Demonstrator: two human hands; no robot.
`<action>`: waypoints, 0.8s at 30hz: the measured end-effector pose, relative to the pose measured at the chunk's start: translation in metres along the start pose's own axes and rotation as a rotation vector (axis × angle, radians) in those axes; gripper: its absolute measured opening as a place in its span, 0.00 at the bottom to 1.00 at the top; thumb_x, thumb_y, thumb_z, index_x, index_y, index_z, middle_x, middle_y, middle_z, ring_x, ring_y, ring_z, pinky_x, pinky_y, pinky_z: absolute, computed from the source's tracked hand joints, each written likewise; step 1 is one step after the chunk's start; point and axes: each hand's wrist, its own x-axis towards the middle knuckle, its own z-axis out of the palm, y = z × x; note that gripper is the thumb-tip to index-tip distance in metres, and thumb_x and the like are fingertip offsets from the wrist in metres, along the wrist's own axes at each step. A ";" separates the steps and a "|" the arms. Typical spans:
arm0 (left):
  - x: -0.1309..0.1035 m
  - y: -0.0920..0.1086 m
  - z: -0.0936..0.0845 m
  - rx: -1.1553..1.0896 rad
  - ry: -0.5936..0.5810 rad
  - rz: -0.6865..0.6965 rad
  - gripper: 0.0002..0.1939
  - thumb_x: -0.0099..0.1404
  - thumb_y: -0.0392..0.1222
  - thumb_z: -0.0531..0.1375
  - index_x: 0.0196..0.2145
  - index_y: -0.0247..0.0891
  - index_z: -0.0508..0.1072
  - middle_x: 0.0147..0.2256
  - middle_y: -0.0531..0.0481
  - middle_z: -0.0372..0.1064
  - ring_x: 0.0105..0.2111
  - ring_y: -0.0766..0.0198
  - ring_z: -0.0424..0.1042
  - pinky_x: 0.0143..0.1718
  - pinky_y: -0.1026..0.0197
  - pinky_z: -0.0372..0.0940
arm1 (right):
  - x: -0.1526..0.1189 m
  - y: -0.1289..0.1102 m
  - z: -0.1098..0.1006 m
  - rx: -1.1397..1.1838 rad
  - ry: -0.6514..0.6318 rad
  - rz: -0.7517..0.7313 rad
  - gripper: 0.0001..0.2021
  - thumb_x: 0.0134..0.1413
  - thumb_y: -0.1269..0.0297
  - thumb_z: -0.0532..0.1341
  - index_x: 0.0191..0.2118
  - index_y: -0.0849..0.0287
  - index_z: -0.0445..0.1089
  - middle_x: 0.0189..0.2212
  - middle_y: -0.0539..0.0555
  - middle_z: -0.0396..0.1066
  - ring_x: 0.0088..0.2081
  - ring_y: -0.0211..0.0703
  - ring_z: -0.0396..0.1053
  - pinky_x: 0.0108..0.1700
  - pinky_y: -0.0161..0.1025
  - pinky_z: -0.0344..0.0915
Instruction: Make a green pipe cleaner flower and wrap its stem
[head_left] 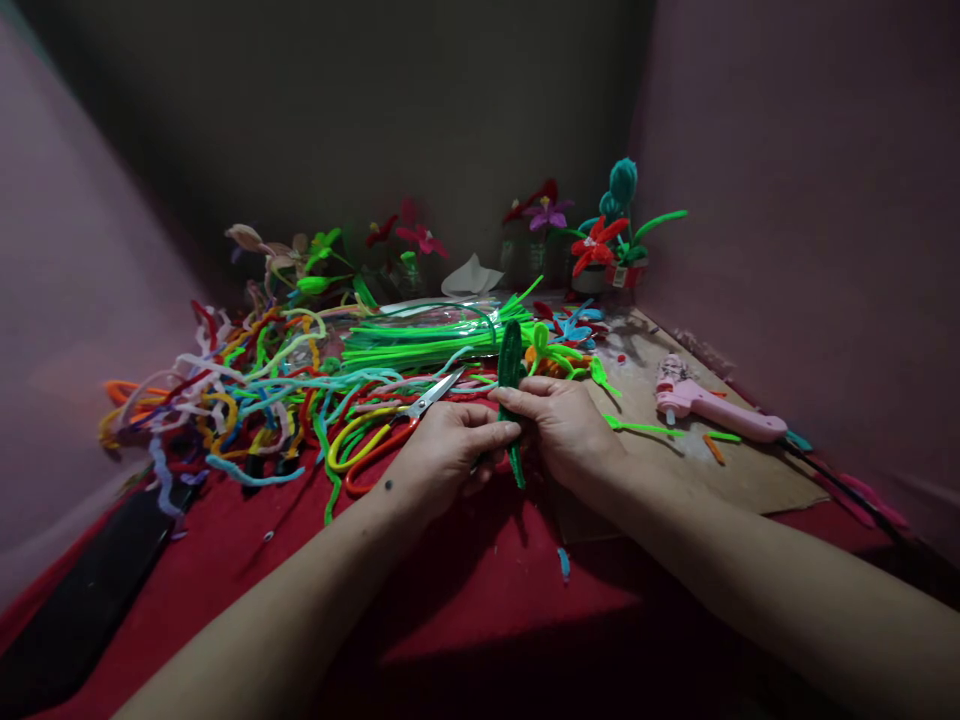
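Observation:
A dark green pipe cleaner leaf stands nearly upright between my hands, over the front of the red-covered table. My left hand pinches its lower part between thumb and fingers. My right hand grips it slightly higher, thumb and forefinger pressed on its right side. The leaf's lower tip pokes out below my fingers. Just beyond my left hand lie scissors with yellow and orange handles, blades pointing away to the right. Behind the leaf is a plastic-wrapped bundle of bright green pipe cleaners.
A tangle of coloured pipe cleaners spreads on the left. A pink glue gun rests on cardboard at right, its cord trailing forward. Pipe cleaner flowers stand along the back wall. A flat black object lies at front left.

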 end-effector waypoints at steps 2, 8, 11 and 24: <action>0.000 0.003 0.001 0.045 0.015 -0.005 0.13 0.52 0.42 0.60 0.16 0.35 0.61 0.11 0.58 0.55 0.09 0.74 0.50 0.11 0.68 0.42 | 0.000 0.001 0.000 -0.010 0.003 -0.007 0.14 0.38 0.63 0.66 0.17 0.60 0.59 0.12 0.42 0.57 0.14 0.29 0.55 0.16 0.31 0.49; -0.002 0.005 0.000 0.280 0.074 0.112 0.12 0.53 0.41 0.59 0.17 0.33 0.67 0.14 0.56 0.59 0.14 0.74 0.55 0.16 0.68 0.48 | 0.000 0.000 0.000 -0.018 0.024 0.001 0.13 0.35 0.65 0.67 0.17 0.61 0.60 0.12 0.42 0.57 0.14 0.28 0.53 0.16 0.30 0.48; -0.003 0.003 0.001 0.274 0.028 0.087 0.14 0.54 0.44 0.58 0.18 0.32 0.69 0.15 0.53 0.62 0.15 0.72 0.56 0.17 0.67 0.50 | 0.000 -0.002 0.001 -0.003 0.019 0.002 0.12 0.35 0.65 0.67 0.18 0.61 0.61 0.12 0.42 0.57 0.14 0.28 0.54 0.16 0.30 0.49; -0.011 0.024 -0.028 0.258 0.213 0.288 0.12 0.53 0.46 0.61 0.27 0.33 0.73 0.19 0.55 0.60 0.18 0.74 0.54 0.18 0.68 0.49 | -0.005 -0.011 0.002 -0.029 -0.120 0.125 0.06 0.37 0.67 0.66 0.22 0.64 0.70 0.18 0.52 0.71 0.18 0.32 0.63 0.21 0.31 0.58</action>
